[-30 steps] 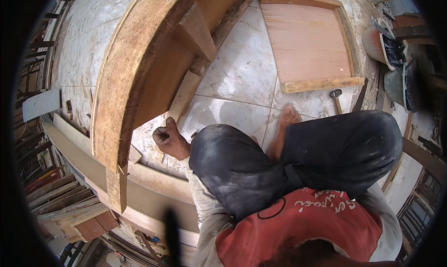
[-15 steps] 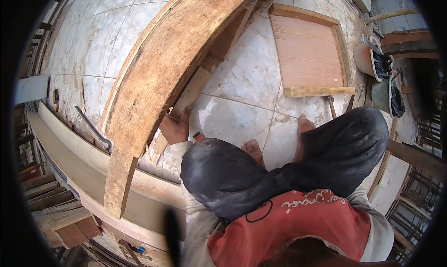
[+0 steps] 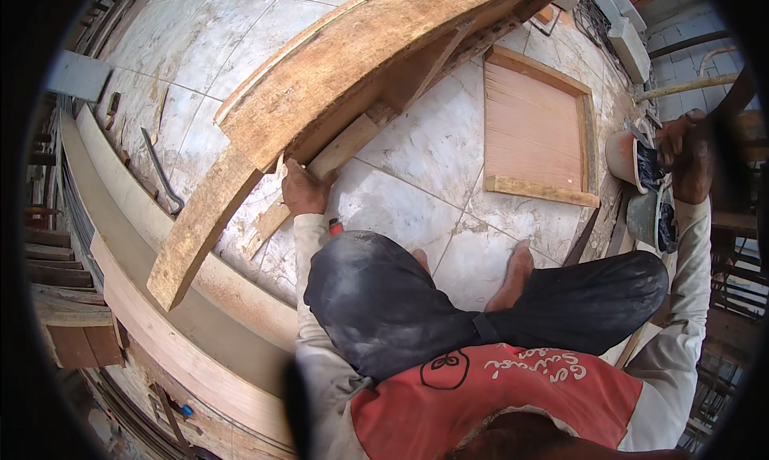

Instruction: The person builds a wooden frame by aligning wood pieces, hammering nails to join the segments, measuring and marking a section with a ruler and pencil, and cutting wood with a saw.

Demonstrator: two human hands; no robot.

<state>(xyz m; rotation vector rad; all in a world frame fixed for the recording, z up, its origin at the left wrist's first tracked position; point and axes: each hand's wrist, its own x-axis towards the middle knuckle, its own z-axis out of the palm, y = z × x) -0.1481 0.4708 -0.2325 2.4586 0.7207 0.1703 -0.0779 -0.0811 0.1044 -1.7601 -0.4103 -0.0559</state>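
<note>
A large wooden frame (image 3: 320, 75) of thick, rough boards stands across the left and far floor, with a projecting end piece (image 3: 200, 227) toward me. My left hand (image 3: 306, 189) is closed at the frame's near lower edge, beside a wooden strip (image 3: 344, 146) on the floor; its fingertips are partly hidden. On the far right my right hand (image 3: 690, 157) is raised, its fingers wrapped round a dark-handled tool (image 3: 727, 99). Shadow hides the tool's far end.
A shallow wooden panel (image 3: 535, 131) with raised edges lies ahead on the tiles. Two buckets (image 3: 622, 157) with dark lining stand at the right. A bent metal bar (image 3: 163, 171) and long boards (image 3: 120, 179) lie at the left. My feet (image 3: 513, 276) rest on the tiles.
My right hand has come into view, raised at the right. The handled tool lying by the panel's near edge is gone from there. My left hand stays at the frame while the view has shifted.
</note>
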